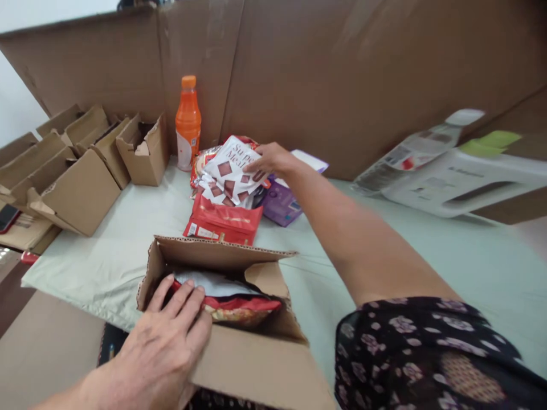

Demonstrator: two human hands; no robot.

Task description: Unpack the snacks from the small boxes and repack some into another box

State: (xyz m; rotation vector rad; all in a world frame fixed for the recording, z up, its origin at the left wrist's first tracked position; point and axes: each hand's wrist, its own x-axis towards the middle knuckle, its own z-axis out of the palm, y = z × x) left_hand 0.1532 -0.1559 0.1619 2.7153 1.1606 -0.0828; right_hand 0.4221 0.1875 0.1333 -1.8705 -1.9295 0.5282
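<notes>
In front of me stands an open cardboard box point(260, 356) with a red packet point(243, 307) and a pale silvery packet point(213, 283) inside. My left hand point(166, 333) hooks over its near wall, fingertips resting on these packets; most of the thumb is hidden. Reaching across the table, my right hand point(271, 159) has its fingers closed at the right edge of a white "Super Meal" pouch point(233, 165). That pouch lies on a pile of packets. A red pouch point(224, 219) is at the pile's front, and a purple packet point(282, 204) lies under my right wrist.
An orange drink bottle point(188, 125) stands behind the pile. Several open cardboard boxes point(81, 188) crowd the left side. To the right are a clear bottle point(412, 151) and a white jug point(461, 182). A tall cardboard panel point(325, 74) closes off the back.
</notes>
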